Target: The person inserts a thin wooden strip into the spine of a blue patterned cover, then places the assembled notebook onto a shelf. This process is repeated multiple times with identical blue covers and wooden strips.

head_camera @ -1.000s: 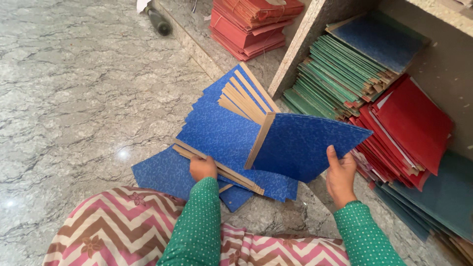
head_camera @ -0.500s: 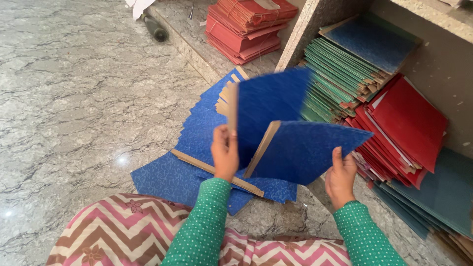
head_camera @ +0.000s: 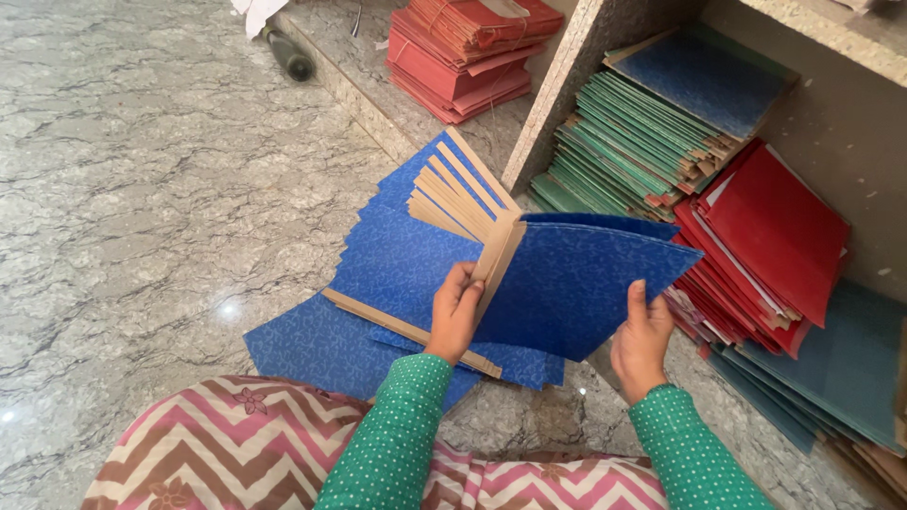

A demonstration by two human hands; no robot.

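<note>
— Two hands on one blue folder [head_camera: 576, 283], from what I see: left hand [head_camera: 455, 314] curled around its cardboard spine, right hand [head_camera: 642, 338] pinching the near right edge.

— Where is it?

— Raised above the fanned blue folders [head_camera: 378, 274] on the marble floor [head_camera: 123, 189], left of the green stack [head_camera: 633, 142].
</note>
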